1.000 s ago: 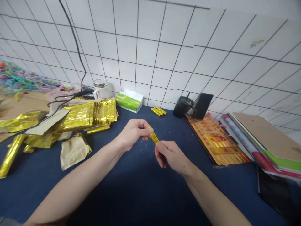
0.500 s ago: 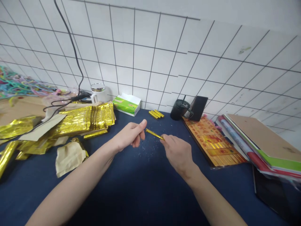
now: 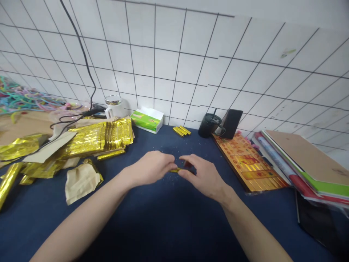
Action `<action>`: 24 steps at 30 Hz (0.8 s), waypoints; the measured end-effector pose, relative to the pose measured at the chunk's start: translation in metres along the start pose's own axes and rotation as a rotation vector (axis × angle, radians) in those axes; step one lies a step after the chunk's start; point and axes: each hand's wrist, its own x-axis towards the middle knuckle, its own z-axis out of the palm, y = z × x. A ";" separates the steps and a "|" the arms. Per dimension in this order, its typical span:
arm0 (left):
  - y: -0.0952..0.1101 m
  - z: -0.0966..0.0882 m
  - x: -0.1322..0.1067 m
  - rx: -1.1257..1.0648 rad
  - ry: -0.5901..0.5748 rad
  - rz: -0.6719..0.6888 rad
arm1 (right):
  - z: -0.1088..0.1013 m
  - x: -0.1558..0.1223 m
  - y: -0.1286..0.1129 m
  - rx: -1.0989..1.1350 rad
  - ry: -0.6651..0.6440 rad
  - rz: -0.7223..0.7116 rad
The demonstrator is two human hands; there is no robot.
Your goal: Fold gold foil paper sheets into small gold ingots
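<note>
My left hand and my right hand meet low over the dark blue table. Between their fingertips they pinch a small folded gold foil strip, mostly hidden by the fingers. A big stack of gold foil sheets lies to the left. Three finished gold foil bars rest by the tiled wall at the back.
A crumpled beige paper lies left of my left arm. At the back stand a white mug, a green tissue box and a black cup. A gold printed pack and stacked folders fill the right.
Both hands have come down toward the table and closed together over the gold strip, which was held up higher and more in view before.
</note>
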 end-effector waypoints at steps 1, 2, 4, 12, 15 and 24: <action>0.003 0.002 0.000 0.074 -0.009 0.044 | -0.001 0.000 -0.002 0.064 -0.068 -0.015; 0.006 0.004 -0.001 0.114 -0.012 0.070 | 0.000 -0.001 -0.004 0.120 -0.123 -0.027; 0.010 0.005 -0.002 0.092 0.013 0.069 | 0.001 -0.002 -0.006 0.200 -0.158 -0.026; 0.017 0.005 -0.005 -0.276 0.116 0.059 | 0.005 -0.007 -0.011 0.238 0.124 -0.034; 0.013 0.008 -0.004 -0.250 0.215 0.077 | 0.004 -0.008 -0.012 0.248 0.105 -0.001; -0.009 0.002 0.002 -0.259 0.371 0.076 | -0.005 -0.009 -0.005 -0.139 0.137 -0.056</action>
